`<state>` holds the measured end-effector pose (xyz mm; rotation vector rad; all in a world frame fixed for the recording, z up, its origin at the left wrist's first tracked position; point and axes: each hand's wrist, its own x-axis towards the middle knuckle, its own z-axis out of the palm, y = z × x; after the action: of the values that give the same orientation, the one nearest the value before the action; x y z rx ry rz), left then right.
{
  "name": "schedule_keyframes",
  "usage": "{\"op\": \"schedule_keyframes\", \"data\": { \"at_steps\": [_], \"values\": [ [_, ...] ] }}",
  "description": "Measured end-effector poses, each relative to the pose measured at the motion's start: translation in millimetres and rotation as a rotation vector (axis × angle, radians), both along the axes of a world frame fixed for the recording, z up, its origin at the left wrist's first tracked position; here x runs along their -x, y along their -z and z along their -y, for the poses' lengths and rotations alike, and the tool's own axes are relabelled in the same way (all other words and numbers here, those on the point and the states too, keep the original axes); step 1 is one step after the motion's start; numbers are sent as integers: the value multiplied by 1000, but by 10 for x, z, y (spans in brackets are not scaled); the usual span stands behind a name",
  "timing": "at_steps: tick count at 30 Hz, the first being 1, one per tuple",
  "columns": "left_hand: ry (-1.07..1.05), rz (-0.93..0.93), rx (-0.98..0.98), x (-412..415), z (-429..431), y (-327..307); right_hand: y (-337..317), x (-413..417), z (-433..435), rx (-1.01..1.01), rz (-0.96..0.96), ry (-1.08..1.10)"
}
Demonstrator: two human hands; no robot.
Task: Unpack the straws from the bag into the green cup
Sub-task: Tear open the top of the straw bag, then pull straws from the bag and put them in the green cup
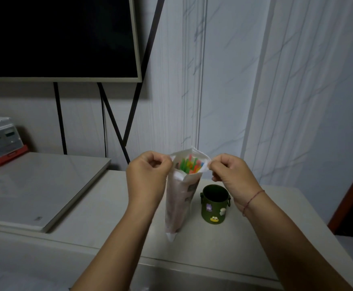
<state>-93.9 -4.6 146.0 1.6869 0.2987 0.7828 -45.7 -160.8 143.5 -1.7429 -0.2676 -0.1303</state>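
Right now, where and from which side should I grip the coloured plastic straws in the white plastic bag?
Pinch their exposed top ends from straight above: the coloured plastic straws stand upright in the white plastic bag, whose mouth the left hand and right hand pinch open.

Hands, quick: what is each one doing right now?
Left hand: closed, pinching the bag at its left top edge.
Right hand: closed, pinching its right top edge.

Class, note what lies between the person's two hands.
In the head view: the open mouth of the tall white plastic bag, pinched by left hand and right hand, with bright multicoloured straws inside.
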Motion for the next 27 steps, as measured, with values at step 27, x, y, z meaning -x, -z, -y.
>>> {"op": "schedule_keyframes", "data": {
  "at_steps": [27],
  "values": [
    [625, -331, 387, 117, 547, 734, 535, -79, 215, -471, -277, -27]
  ]
}}
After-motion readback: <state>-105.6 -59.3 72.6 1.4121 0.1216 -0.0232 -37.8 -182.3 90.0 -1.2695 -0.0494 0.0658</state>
